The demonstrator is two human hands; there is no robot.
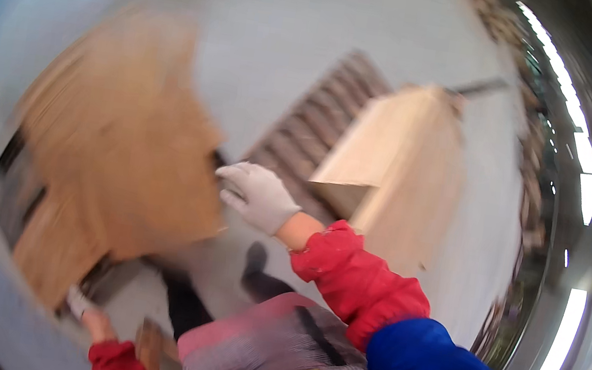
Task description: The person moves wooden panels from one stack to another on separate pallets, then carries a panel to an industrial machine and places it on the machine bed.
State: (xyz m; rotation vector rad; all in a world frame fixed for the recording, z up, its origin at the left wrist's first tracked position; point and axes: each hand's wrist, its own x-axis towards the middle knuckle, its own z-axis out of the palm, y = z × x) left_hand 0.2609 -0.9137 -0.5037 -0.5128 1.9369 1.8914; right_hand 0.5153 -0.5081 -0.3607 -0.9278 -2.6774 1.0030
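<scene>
— Right hand [258, 196], white glove, lies against the right edge of the board [117, 137]; fingers are stretched flat along it, not curled round anything that I can see. Left hand [77, 302], also gloved, is low down at the board's bottom corner. It looks clamped on that corner, but the blur is too heavy for me to be sure.

— So where is the board?

— Off the floor [273, 23], tilted, between my two hands, filling the left half of the view. I judge it is mid-carry: lifted already, not yet set down anywhere.

— And what is left?

— Placing it, I judge. Nothing shows me where.

— What lies under it?

— Something dark [15, 191] shows at its left and lower edges; I cannot tell what it is. Beyond my right hand a slatted pallet [320, 120] lies on the floor, and a stack of pale sheets [396, 169] stands on or just beside it.

— The room?

— Smooth grey concrete, a wide hall. Strip lights [581, 149] run along the right rim, and a brown blurred row [533, 165] runs below them, too smeared to name.
</scene>
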